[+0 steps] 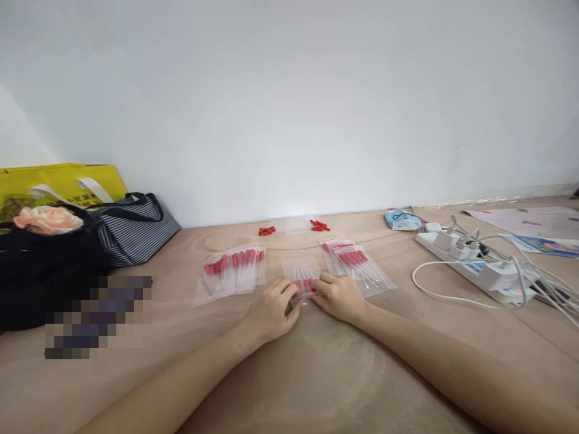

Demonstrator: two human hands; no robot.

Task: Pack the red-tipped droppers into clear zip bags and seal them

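A small clear zip bag lies on the table in front of me, holding white sticks with red ends. My left hand has its fingers curled on the bag's near left edge. Opposite it, my right hand pinches the near right edge. Fingers partly cover the red ends. To the left lie filled bags of the same red-ended sticks, overlapping. More filled bags overlap on the right, just beyond my right hand.
Small red pieces form a left pile and a right pile near the wall, with white sticks between. A power strip with chargers and cables is at right. Bags stand at left, near a blurred-out object.
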